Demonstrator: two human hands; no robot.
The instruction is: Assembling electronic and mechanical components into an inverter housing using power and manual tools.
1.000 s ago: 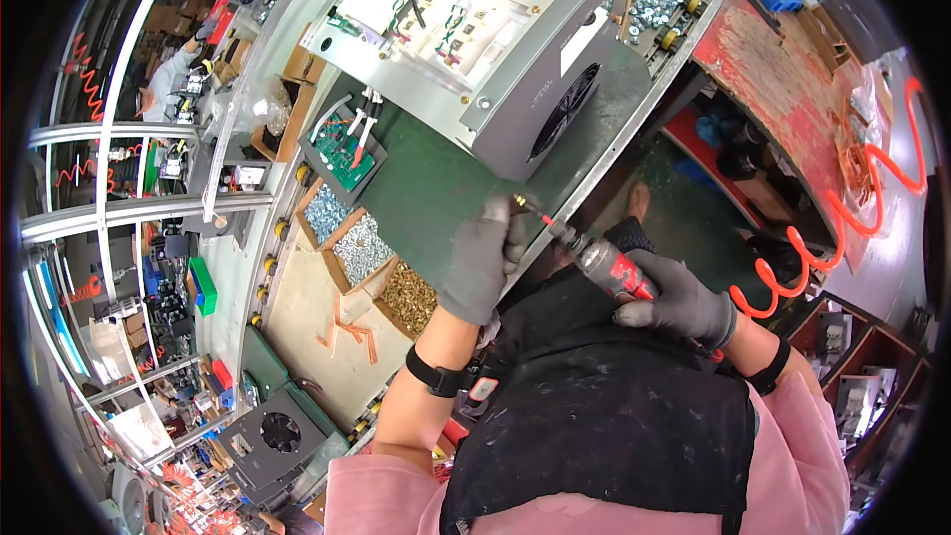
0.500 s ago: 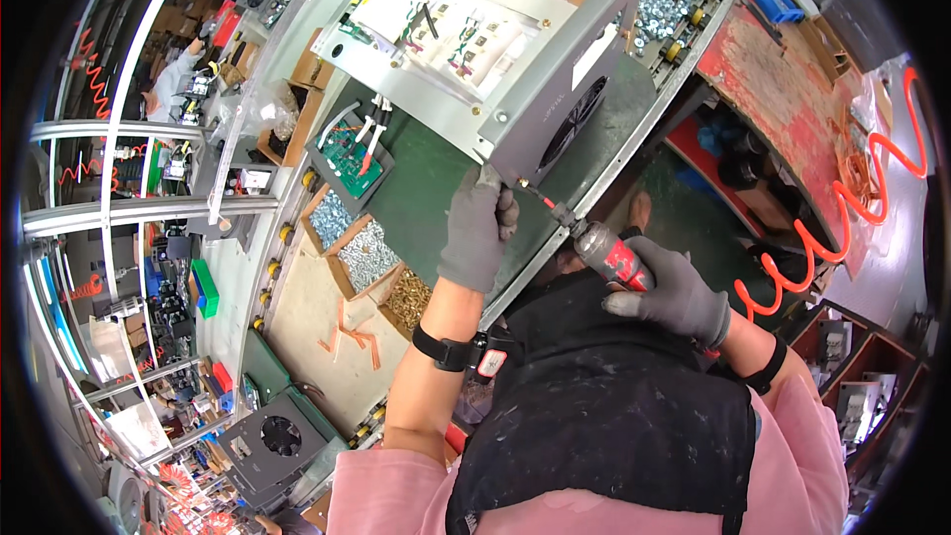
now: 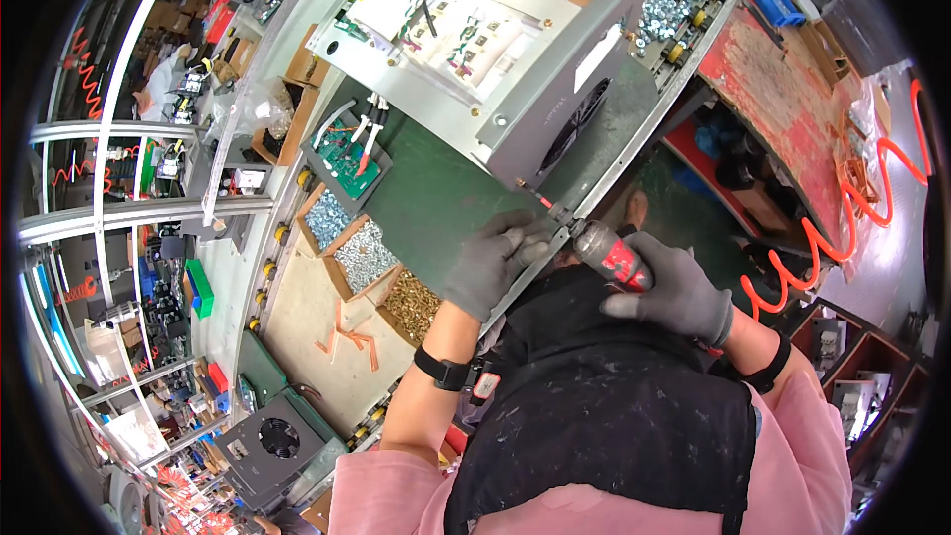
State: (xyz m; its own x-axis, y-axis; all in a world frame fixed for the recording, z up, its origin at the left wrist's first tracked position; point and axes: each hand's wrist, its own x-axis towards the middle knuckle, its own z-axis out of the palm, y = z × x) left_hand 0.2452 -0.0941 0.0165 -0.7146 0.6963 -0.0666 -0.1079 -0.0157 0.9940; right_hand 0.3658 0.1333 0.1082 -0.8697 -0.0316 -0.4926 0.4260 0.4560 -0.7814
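Note:
My right hand (image 3: 679, 287), in a grey glove, is wrapped round a red-and-grey power screwdriver (image 3: 616, 256). Its thin bit points up and left, with the tip at the lower corner of a dark grey panel (image 3: 555, 104) that has a round fan grille. That panel stands upright at the end of a silver metal chassis (image 3: 466, 104) fitted with boards and wires. My left hand (image 3: 495, 263), gloved too, is just below the corner, beside the driver's nose and the bench edge. Its fingers are curled together; what they pinch, if anything, is hidden.
Left of the green work surface (image 3: 421, 193) lie a green circuit board (image 3: 347, 159) and open boxes of silver screws (image 3: 365, 256) and brass-coloured screws (image 3: 411, 302). Loose hardware (image 3: 674, 0) is heaped behind the panel. A coiled orange hose (image 3: 842, 248) hangs at right.
My left hand has left the panel's lower corner and come down and slightly right, toward the driver's nose. The right hand and screwdriver stay almost in place.

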